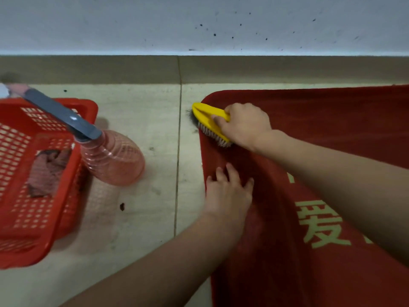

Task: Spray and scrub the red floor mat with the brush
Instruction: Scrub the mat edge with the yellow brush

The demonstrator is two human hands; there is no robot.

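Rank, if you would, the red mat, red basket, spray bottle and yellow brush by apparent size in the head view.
1. red mat, cut off by the frame.
2. red basket, also cut off.
3. spray bottle.
4. yellow brush, partly under the right hand.

There are two bare hands, one left hand point(228, 191) and one right hand point(241, 125). One yellow scrubbing brush point(208, 117) sits in the right hand, and one red floor mat point(332, 120) lies under both. To the left of the left hand are one pink spray bottle point(112, 160) and one red plastic basket point(22, 218), with one crumpled cloth point(47, 171) inside it.
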